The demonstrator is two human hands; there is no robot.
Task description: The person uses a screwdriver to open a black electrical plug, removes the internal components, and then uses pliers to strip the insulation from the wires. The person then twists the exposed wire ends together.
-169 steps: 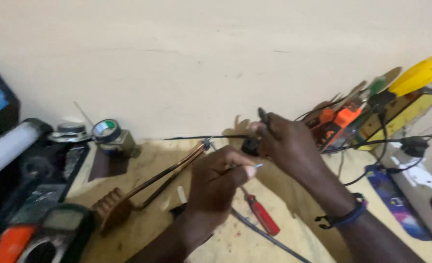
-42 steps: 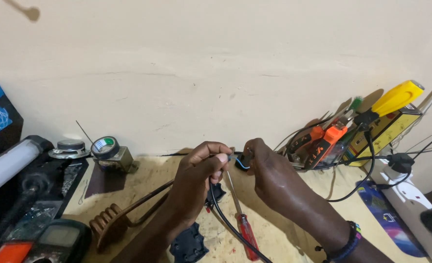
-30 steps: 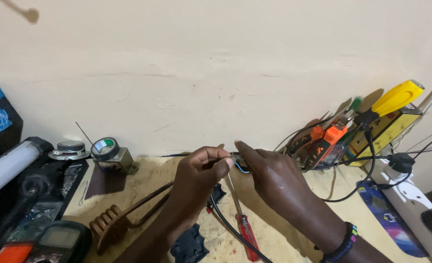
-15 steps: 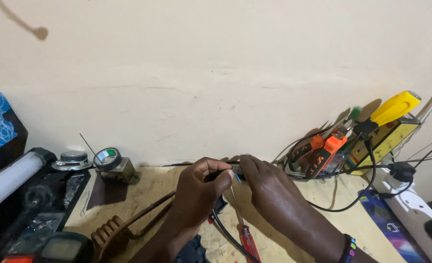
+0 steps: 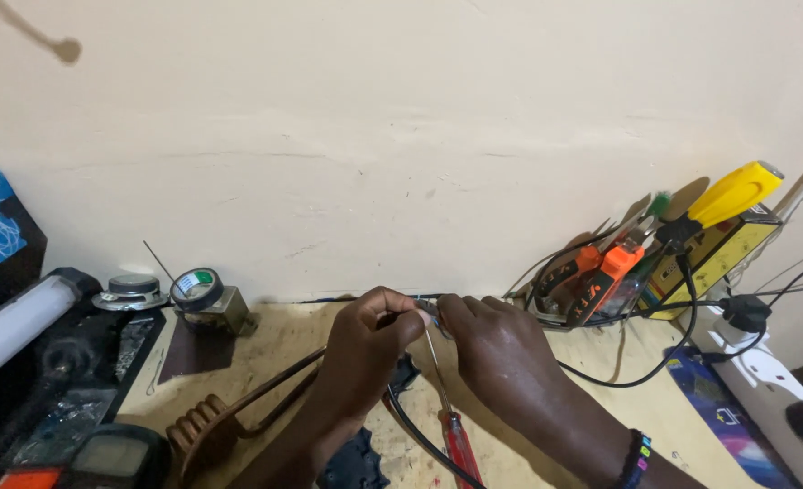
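Pinched between the fingertips of both hands, a small dark part (image 5: 427, 313) sits above the back of the wooden bench (image 5: 284, 349), the left hand (image 5: 365, 349) and right hand (image 5: 492, 349) meeting on it. Below them lies a red-handled screwdriver (image 5: 458, 445) beside a black cable (image 5: 415, 435). A coiled heating element (image 5: 204, 424) lies left; orange pliers (image 5: 601, 272) stand right.

A plain cream wall (image 5: 401, 136) fills most of the view, scuffed and faintly cracked, with a dark smear near its upper left corner. Below it runs a pale wooden desk (image 5: 284, 340), worn and stained, pushed right up against the wall. The light is soft and even.
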